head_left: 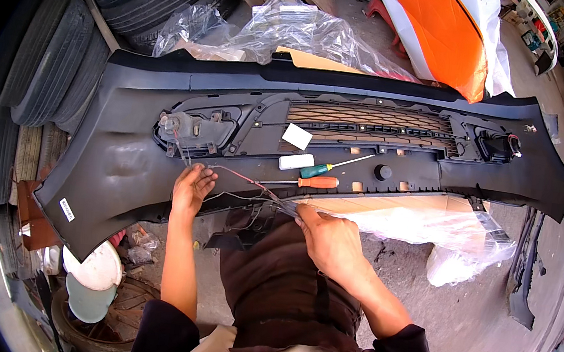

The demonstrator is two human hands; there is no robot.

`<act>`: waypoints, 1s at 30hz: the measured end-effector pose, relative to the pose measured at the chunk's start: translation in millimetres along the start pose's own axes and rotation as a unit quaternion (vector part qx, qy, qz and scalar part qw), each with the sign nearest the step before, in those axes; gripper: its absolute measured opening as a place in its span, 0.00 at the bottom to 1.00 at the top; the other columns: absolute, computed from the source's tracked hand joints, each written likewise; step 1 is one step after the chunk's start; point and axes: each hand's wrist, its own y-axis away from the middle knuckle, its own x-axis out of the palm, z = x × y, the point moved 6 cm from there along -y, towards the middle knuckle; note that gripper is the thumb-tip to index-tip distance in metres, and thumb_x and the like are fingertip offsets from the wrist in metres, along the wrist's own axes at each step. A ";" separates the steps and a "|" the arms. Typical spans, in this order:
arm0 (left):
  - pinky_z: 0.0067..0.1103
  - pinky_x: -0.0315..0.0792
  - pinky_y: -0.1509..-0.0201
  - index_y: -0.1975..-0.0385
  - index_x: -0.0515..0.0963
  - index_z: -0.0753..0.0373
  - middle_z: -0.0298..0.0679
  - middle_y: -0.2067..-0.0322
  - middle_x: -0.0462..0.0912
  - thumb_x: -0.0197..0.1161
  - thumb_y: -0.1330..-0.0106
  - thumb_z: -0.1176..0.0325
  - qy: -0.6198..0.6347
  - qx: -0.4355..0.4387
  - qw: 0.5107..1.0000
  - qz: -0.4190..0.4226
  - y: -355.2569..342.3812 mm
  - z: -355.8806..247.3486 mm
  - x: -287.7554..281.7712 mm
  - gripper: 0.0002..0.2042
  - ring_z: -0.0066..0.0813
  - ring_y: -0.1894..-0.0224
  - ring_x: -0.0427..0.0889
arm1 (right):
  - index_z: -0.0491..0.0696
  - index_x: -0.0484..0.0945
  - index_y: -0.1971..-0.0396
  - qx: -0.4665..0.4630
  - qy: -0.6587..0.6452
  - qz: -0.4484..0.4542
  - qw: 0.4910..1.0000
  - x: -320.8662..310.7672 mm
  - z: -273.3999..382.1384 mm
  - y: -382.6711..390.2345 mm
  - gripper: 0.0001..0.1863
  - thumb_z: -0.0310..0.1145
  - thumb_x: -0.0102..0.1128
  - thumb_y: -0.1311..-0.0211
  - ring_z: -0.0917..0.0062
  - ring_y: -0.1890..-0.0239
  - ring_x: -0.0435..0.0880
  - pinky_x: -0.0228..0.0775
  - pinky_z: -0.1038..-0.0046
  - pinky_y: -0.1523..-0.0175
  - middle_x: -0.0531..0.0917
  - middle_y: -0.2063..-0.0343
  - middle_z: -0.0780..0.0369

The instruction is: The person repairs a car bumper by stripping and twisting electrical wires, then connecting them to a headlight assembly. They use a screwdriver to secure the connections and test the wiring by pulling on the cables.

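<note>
A black car bumper (137, 164) lies with its inner side up in front of me. A fog lamp (192, 127) sits in its left opening, with thin wires running down toward me. My left hand (192, 189) is closed, fingertips pinched on the wires just below this lamp. From there a red and grey wire harness (247, 181) stretches across to my right hand (330, 241), which is closed around its bundled end. Just beyond the right hand, an orange-handled screwdriver (318, 182) and a green-handled screwdriver (316, 171) rest on the bumper.
A white card (297, 136) and a white rectangular piece (296, 161) lie near the grille (382, 121). Stacked tyres (62, 61) line the left side. Clear plastic wrap (294, 31) and an orange panel (437, 29) are behind. A black trim strip (523, 279) lies at right.
</note>
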 end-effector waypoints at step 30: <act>0.22 0.75 0.59 0.51 0.72 0.69 0.45 0.60 0.81 0.56 0.31 0.63 -0.280 0.038 0.958 0.050 57.0 -14.9 32.9 0.16 0.31 0.59 0.82 | 0.43 0.61 0.40 -0.004 0.172 -0.146 0.974 51.2 -172.3 -65.7 0.38 0.44 0.65 0.48 0.59 0.38 0.63 0.52 0.57 0.34 0.68 0.44 0.52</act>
